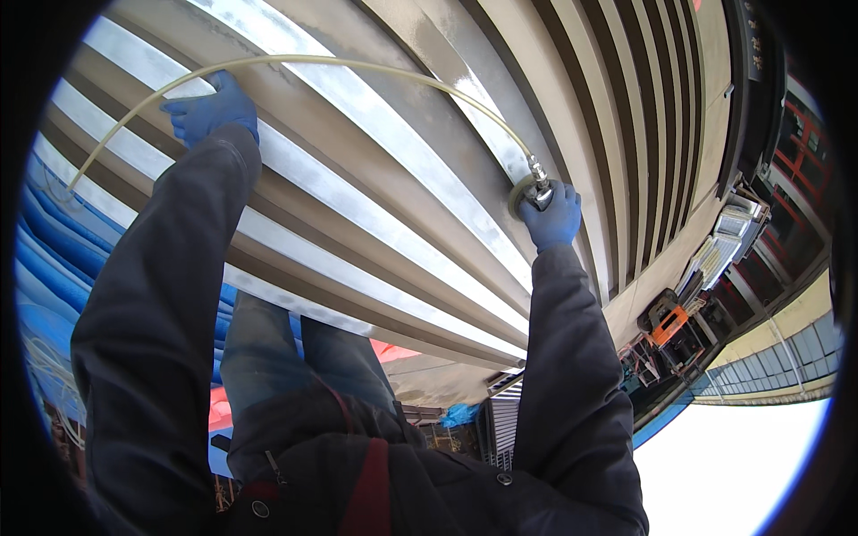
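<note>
Both my hands wear blue gloves and dark sleeves. My right hand (552, 217) grips a small pneumatic sanding tool (529, 190), whose round pad rests on a pale strip of a ribbed metal sheet (375, 205). A yellowish air hose (295, 62) runs from the tool's metal fitting in an arc up and left. My left hand (213, 111) is laid on the sheet at the upper left, at the hose, holding it against the metal.
The ribbed sheet has brown and bare silvery strips and fills most of the view. Blue tarpaulin (45, 268) lies at the left. An orange forklift (666, 323), stacked panels (724, 241) and racks stand at the right, far below.
</note>
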A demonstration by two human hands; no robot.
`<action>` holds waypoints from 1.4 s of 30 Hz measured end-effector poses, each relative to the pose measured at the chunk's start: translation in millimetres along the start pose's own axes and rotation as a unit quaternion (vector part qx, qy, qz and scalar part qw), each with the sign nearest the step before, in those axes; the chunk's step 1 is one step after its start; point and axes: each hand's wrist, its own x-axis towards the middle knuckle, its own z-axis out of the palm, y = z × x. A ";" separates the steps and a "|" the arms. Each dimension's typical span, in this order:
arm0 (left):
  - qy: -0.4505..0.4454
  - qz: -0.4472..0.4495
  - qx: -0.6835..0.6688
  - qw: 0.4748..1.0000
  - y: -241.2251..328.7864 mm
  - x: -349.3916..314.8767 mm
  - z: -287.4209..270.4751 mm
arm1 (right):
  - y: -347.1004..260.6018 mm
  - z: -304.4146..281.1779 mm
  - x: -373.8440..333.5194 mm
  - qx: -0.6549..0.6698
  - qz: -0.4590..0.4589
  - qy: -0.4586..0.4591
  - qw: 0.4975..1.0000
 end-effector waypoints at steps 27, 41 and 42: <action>0.057 0.017 0.013 0.998 -3.7 8.8 12.4 | -227.5 -38.6 173.3 0.057 -0.105 0.075 0.990; 0.062 0.038 -0.001 0.997 -13.0 2.1 28.6 | -295.1 -39.8 216.7 0.048 -0.144 0.091 0.984; 0.051 0.035 -0.004 0.998 -13.0 1.1 28.5 | -300.6 -41.4 220.5 0.045 -0.141 0.085 0.985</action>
